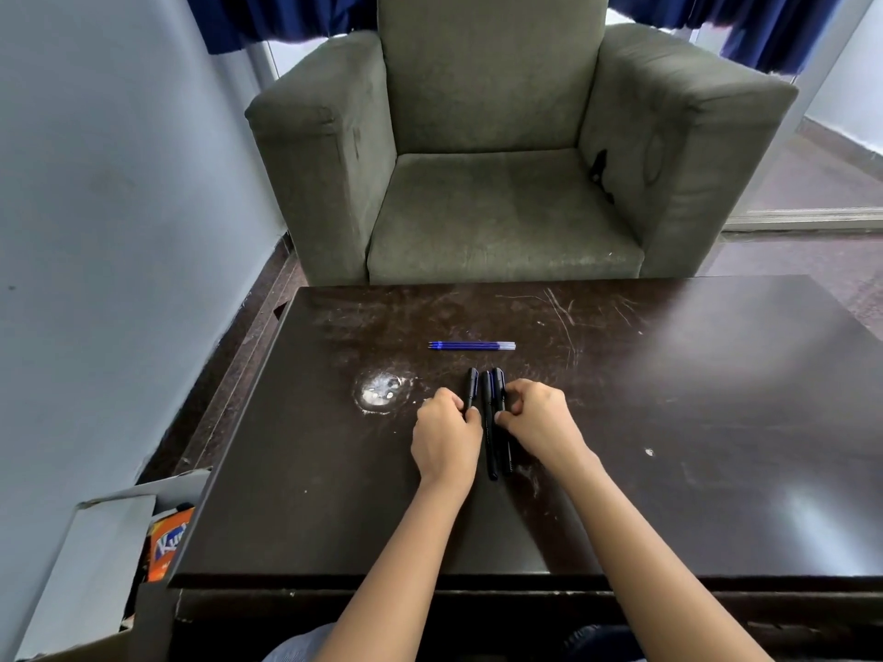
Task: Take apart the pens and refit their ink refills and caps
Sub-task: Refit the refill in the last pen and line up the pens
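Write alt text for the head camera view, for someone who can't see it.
Two bare hands rest on a dark, scratched table, the left hand gripping one black pen and the right hand touching two more. Blue ink refills lie just beyond them, and a grey armchair faces the table.

**Three black pens and a bundle of blue refills**

Three black pens lie side by side, pointing away. The leftmost pen [471, 388] sits slightly apart from the middle pen [489, 425] and right pen [502, 413], which touch. Beyond them, blue ink refills [471, 345] lie crosswise, bunched together, tips to the left.
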The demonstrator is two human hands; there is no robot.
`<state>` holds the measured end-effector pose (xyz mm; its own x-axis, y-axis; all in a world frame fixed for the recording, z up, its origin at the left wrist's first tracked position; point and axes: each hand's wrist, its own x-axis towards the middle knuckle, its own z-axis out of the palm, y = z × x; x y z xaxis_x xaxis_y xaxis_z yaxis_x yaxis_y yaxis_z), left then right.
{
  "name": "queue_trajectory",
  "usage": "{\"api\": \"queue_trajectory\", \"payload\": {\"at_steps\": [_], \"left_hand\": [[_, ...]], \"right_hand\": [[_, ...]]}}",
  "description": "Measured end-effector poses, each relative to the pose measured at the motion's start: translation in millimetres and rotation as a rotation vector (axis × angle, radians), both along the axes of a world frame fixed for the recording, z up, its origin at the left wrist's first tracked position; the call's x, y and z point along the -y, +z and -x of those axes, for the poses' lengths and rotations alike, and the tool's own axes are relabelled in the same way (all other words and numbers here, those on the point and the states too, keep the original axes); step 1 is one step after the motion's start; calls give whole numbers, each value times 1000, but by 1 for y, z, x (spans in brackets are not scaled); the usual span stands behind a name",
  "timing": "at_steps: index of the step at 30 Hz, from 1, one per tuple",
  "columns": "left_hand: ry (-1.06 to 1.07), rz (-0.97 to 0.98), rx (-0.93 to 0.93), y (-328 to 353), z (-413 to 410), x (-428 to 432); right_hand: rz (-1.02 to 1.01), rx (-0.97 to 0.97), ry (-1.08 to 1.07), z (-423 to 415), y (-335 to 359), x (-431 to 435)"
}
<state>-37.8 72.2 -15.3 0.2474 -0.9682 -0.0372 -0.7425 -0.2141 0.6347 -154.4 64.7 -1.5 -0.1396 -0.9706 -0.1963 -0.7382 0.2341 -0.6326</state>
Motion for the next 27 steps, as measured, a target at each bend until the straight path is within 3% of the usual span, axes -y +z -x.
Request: {"api": "queue_trajectory", "payload": {"at_steps": [27], "left_hand": [[-79,22,102,3,-36,-6]], "right_hand": [[48,12,44,-44,-13,3]]}}
